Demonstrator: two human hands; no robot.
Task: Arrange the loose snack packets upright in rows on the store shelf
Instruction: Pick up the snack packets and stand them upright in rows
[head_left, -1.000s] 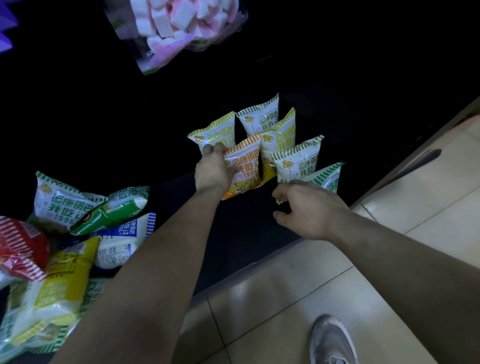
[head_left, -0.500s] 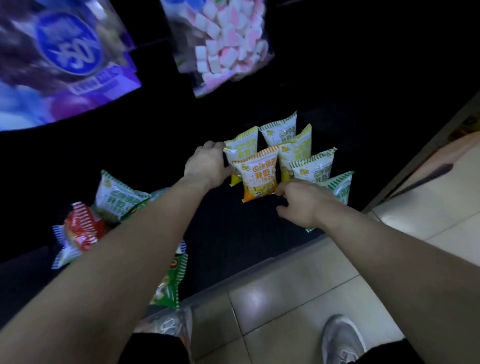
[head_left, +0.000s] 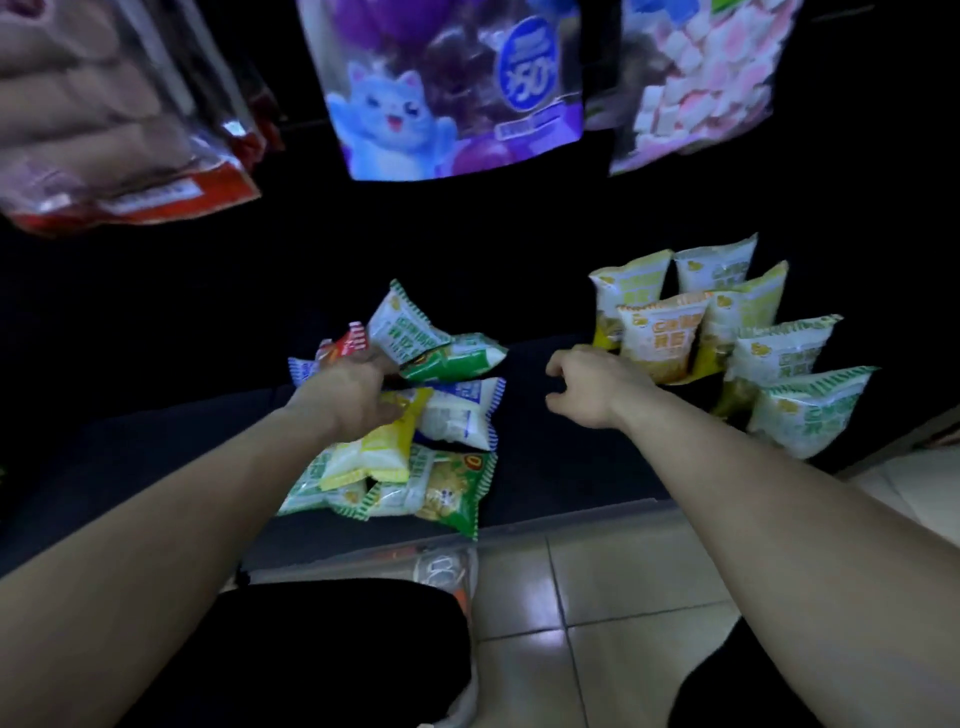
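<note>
On the dark shelf (head_left: 540, 467) a heap of loose snack packets (head_left: 447, 415) lies flat at the centre: green, blue, yellow and red ones. My left hand (head_left: 358, 395) rests on top of this heap, fingers spread over a yellow packet (head_left: 379, 452), holding nothing that I can see. To the right, several packets stand upright in rows (head_left: 727, 332), an orange one (head_left: 660, 338) in front. My right hand (head_left: 597, 389) hovers just left of the orange packet, fingers curled loosely and empty.
Large hanging bags fill the top: a red one (head_left: 124, 130) at left, a purple cat-print one (head_left: 452, 88) in the middle, a marshmallow bag (head_left: 701, 78) at right. Tiled floor (head_left: 613, 587) lies below the shelf edge. My dark-clothed knees are at the bottom.
Both hands have left the upright rows. My left hand has swung left onto the loose heap, and my right hand has drawn back from the packets. The camera has turned left.
</note>
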